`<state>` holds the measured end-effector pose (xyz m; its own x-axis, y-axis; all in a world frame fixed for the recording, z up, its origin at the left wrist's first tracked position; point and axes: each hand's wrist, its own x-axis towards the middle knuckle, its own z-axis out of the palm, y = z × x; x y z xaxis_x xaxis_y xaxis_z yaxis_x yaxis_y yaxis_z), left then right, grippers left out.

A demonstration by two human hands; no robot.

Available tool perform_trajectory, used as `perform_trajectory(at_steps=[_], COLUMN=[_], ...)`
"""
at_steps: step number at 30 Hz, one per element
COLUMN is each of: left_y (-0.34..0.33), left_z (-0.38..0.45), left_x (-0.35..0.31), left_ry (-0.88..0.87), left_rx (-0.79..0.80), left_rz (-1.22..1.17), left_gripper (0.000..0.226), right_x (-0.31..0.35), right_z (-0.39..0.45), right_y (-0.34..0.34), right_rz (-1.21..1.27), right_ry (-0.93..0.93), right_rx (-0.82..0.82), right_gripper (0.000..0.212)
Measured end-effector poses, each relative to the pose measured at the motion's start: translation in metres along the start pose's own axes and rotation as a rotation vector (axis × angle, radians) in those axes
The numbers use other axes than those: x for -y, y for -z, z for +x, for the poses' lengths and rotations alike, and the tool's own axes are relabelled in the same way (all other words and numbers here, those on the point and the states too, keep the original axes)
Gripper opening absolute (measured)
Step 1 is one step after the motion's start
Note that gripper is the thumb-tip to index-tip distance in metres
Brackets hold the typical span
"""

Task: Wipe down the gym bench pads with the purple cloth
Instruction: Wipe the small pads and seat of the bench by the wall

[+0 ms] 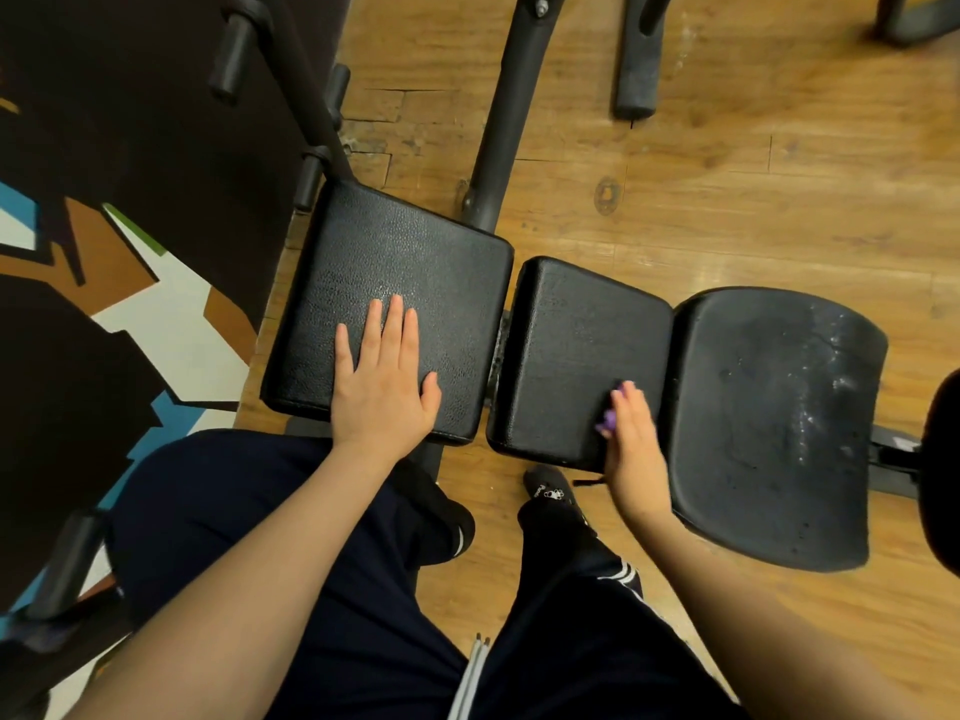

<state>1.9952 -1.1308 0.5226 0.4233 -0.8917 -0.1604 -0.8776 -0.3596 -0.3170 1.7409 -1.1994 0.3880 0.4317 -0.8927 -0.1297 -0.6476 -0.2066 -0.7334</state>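
left hand point(382, 387): fingers straight, slightly spread, thumb out to the side, palm flat on the left pad point(410, 283), near its front edge. Holds nothing

right hand point(631, 439): fingers straight and together, pointing away from the person, hand tipped on its edge, pressing the purple cloth point(607, 419) onto the middle pad point(566, 345). Cloth mostly hidden under the palm, only a small purple bunch shows at the thumb side; can't tell whether the thumb pinches it. Contact spot is the front right part of the middle pad, close to the seam with the right pad point(779, 407)

pads: three black ones in a row, left and middle split by a narrow gap with frame metal showing, middle and right touching at the seam. Right pad is rounded, scuffed, with pale specks and streaks on its far half

rest: wooden floor point(727, 174) under the bench, dark frame tube point(509, 106) running away from the left pad, patterned mat point(104, 252) on the left, person's dark trousers with white stripes and a black shoe point(550, 491) below the middle pad
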Motion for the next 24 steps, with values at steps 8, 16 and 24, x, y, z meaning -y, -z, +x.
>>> perform_trajectory(at_steps=[8, 16, 24], left_y=[0.000, -0.001, -0.003], left_z=[0.001, 0.000, 0.000], left_x=[-0.001, -0.001, 0.001], left_ry=[0.012, 0.008, 0.007], left_rx=[0.008, 0.003, 0.003], left_rz=[0.003, 0.015, 0.021], left_gripper=[0.073, 0.073, 0.073], right_x=[0.033, 0.105, 0.083], right_z=[0.028, 0.067, 0.147], right_y=[-0.011, -0.034, -0.007], right_rz=[-0.005, -0.066, -0.010], right_ry=[-0.213, 0.216, -0.187], right_rx=[-0.083, 0.017, -0.148], right_gripper=[0.045, 0.045, 0.045])
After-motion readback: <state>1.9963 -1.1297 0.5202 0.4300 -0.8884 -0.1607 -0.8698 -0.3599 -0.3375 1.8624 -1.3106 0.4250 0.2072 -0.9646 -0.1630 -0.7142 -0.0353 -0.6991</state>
